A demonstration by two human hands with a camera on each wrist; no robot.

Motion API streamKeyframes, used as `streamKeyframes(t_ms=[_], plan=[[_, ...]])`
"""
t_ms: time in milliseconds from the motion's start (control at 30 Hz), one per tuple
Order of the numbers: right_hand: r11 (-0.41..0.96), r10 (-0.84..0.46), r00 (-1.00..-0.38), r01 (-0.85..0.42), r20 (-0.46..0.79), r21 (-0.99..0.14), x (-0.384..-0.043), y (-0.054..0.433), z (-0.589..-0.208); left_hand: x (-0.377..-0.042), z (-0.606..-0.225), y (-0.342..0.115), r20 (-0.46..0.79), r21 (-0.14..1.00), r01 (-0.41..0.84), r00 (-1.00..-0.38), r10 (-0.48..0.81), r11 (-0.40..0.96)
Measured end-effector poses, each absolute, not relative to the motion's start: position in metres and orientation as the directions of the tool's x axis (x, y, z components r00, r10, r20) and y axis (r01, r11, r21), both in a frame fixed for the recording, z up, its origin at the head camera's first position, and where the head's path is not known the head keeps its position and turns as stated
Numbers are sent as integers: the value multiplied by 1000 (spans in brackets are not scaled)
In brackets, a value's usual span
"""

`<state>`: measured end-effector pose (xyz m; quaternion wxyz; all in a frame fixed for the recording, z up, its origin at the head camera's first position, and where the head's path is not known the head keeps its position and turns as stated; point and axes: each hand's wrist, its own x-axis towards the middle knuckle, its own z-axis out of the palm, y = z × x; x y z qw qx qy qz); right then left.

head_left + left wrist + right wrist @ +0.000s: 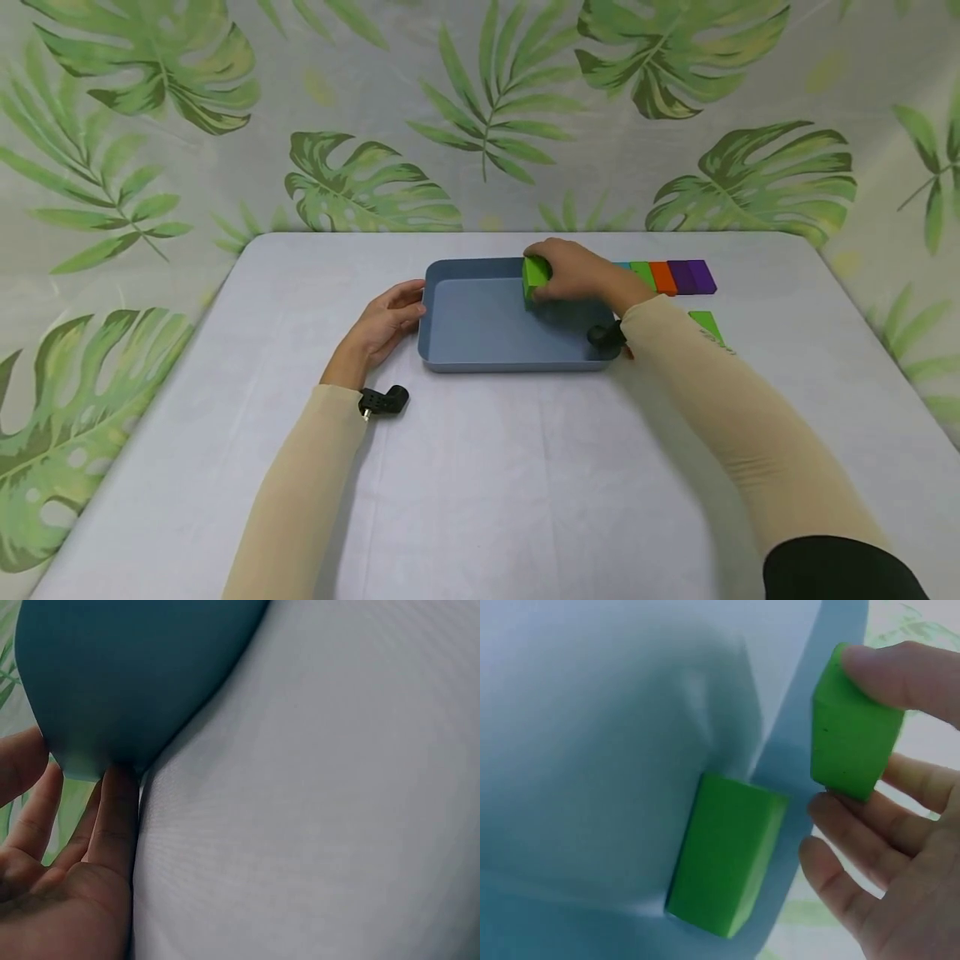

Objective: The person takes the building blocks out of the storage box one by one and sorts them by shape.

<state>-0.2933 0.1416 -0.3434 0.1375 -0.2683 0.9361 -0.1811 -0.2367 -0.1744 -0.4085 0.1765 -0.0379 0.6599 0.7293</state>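
Observation:
A grey-blue rectangular tray (480, 325) lies on the table. At its left end, my left hand (386, 321) touches the outer wall with its fingertips, fingers fairly straight; the left wrist view shows the thumb near the rim. My right hand (573, 271) pinches a green block (855, 727) between thumb and fingers, over the tray's back part. A second green block (726, 855) rests inside the tray, in a corner against the wall. In the head view that second block is hidden, probably behind the right hand.
Right of the tray runs a row of blocks: a partly hidden blue one (622, 265), then green (642, 273), orange (663, 277) and purple ones (692, 277). Nearer lies another green block (703, 323), partly behind the right sleeve. A leaf-patterned cloth (487, 108) hangs behind the table.

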Motion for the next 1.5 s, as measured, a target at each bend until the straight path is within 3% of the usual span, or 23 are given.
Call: streamKeyframes(t_ms=[900, 1500], plan=[[744, -605, -791, -519, -95, -420, -271, 149, -325, -236, -408, -173, -288, 951, -305, -934, 212, -50], [754, -538, -841, -449, -60, -480, -253, 216, -300, -236, -409, -176, -285, 954, -297, -935, 211, -28]])
